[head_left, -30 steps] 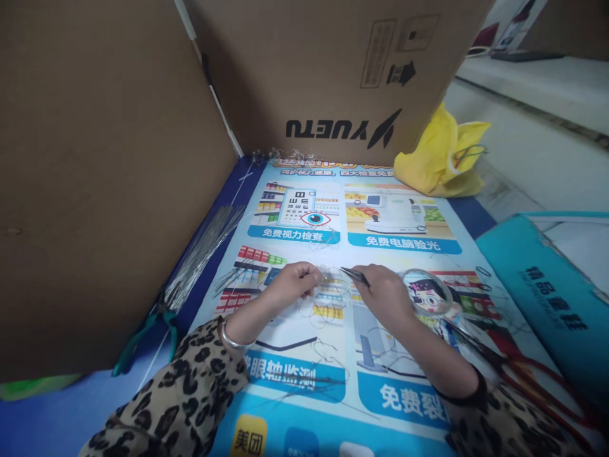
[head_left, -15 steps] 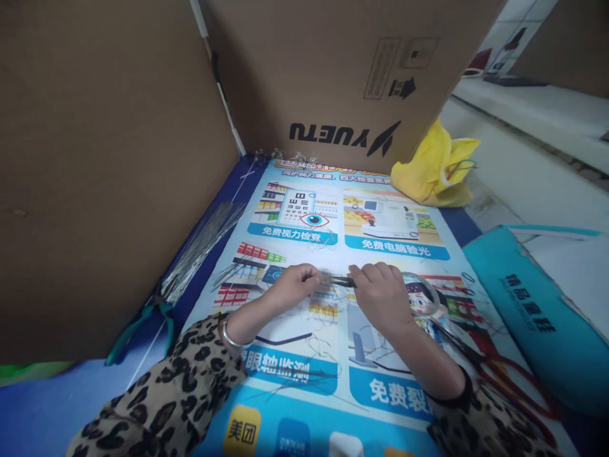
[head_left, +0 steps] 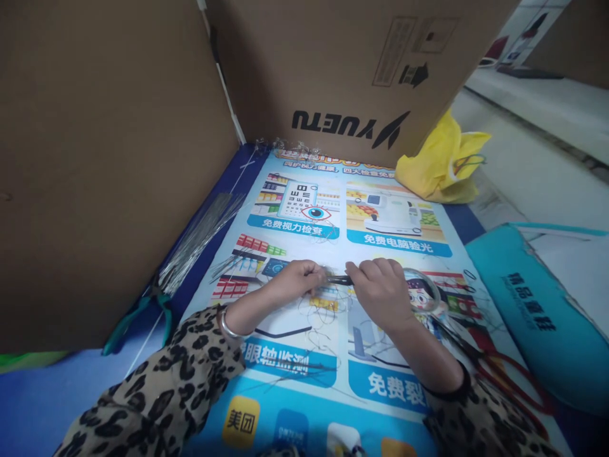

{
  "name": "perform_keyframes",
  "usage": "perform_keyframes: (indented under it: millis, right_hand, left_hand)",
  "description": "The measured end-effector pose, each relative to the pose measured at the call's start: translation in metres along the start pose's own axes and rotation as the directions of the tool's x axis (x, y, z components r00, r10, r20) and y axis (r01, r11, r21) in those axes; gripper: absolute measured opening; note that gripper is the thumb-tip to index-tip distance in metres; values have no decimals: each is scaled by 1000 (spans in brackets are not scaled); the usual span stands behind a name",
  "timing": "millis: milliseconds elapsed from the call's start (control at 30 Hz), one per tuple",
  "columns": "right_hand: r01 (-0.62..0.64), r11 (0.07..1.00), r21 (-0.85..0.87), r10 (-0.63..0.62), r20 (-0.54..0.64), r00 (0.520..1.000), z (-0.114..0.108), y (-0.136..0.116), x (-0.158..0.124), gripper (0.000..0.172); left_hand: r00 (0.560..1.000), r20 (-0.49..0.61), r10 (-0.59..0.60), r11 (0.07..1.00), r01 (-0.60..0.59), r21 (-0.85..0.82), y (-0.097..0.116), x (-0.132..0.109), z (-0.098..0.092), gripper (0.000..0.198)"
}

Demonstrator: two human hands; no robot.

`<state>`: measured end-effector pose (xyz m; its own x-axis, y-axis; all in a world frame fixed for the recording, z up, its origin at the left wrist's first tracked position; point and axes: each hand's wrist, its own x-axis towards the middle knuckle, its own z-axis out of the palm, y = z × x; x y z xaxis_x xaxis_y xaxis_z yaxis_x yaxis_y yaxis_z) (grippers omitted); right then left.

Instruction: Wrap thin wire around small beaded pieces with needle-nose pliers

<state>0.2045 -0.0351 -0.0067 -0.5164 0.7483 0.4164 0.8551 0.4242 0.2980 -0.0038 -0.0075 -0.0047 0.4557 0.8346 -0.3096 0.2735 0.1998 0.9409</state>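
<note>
My right hand [head_left: 380, 292] is closed in a fist around slim, dark long-nose pliers [head_left: 340, 280], whose jaws point left; the handles are hidden in the palm. The thumb and fingers of my left hand [head_left: 297, 282] pinch a small piece of thin wire [head_left: 328, 274] at the jaw tips. Its exact shape is too blurred to tell. Below the hands, fine loops of loose wire [head_left: 323, 314] lie on the printed poster [head_left: 309, 397]. A roll of clear tape [head_left: 434, 293] sits just right of my right hand.
Teal-handled pliers [head_left: 164, 311] lie at left beside a bundle of straight wires [head_left: 202, 238]. Red-handled scissors [head_left: 516, 381] are at right, near a turquoise box [head_left: 528, 292]. A yellow bag [head_left: 440, 165] stands at the back right. Cardboard walls [head_left: 342, 70] rise behind and at left.
The camera view has shifted slightly. My left fingers are a little closer around the wire at the plier tips; my right hand keeps its grip almost in place.
</note>
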Motion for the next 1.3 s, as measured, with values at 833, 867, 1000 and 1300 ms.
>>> perform_keyframes:
  millis: [833, 867, 1000, 1300]
  right_hand:
    - [91, 996, 11, -91, 21, 996, -5, -3, 0, 21]
    - [94, 995, 10, -95, 9, 995, -5, -3, 1, 20]
    - [125, 992, -9, -125, -6, 992, -6, -4, 3, 14]
    - [149, 988, -27, -149, -2, 989, -2, -4, 4, 12]
  left_hand:
    - [981, 190, -33, 999, 35, -3, 7, -2, -7, 17]
    - [979, 200, -39, 999, 41, -3, 7, -2, -7, 18]
    - [970, 233, -73, 997, 76, -5, 8, -1, -9, 16]
    - [953, 281, -112, 989, 134, -59, 4, 2, -11, 9]
